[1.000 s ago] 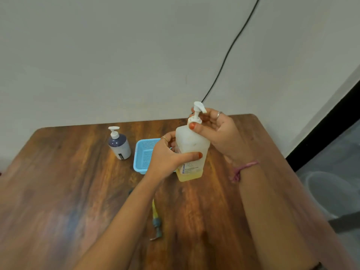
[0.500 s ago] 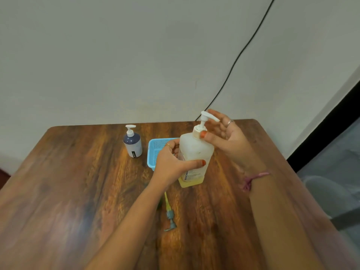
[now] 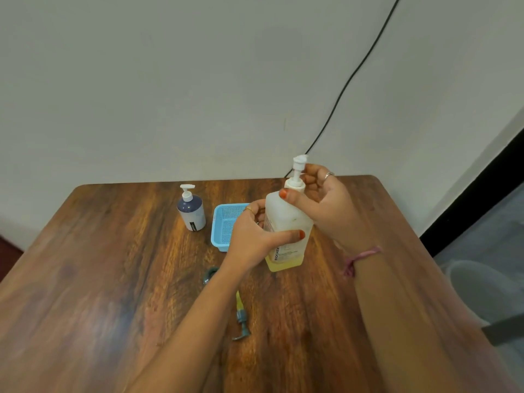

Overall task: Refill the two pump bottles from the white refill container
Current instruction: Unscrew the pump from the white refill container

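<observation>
Left hand [image 3: 249,236] clasps white refill container [image 3: 286,231]; right hand [image 3: 326,205] pinches its pump [image 3: 297,173], near table [image 3: 85,279] far edge.

Large translucent pump bottle [image 3: 286,231]: vertical label strip down its front left edge read "BIOCHE", rest cut off behind the thumb; finer print beside it too small to read. Small dark blue pump bottle [image 3: 191,212]: vertical black tag near its base carried white letters, blurred, not legible. No other readable text.
</observation>
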The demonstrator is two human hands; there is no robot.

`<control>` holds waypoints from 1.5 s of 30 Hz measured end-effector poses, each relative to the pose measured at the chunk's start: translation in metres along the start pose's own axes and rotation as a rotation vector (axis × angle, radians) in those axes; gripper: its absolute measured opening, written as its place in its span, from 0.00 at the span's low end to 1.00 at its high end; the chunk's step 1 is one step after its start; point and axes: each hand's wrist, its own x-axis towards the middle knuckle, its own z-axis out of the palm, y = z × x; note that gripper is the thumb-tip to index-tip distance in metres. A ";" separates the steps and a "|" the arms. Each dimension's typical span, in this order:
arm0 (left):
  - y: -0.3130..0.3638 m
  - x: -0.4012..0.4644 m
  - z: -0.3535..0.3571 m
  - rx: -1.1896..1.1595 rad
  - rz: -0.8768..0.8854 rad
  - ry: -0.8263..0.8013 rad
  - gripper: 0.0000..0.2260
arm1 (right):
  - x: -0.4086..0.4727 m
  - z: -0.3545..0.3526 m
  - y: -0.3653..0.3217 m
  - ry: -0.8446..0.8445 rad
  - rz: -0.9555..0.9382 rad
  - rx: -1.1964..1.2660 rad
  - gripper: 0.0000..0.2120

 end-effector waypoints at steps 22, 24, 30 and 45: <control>0.003 0.001 -0.004 0.044 0.028 -0.054 0.33 | 0.006 -0.022 -0.011 -0.385 0.039 0.107 0.33; 0.004 0.000 -0.004 0.070 0.040 -0.051 0.34 | 0.006 -0.014 -0.016 -0.205 0.021 -0.092 0.34; 0.003 -0.004 -0.006 0.041 0.012 -0.063 0.32 | 0.002 -0.016 -0.019 -0.248 -0.034 0.022 0.17; 0.005 -0.010 -0.009 0.011 0.011 -0.043 0.31 | -0.005 -0.024 -0.030 -0.394 0.027 -0.013 0.35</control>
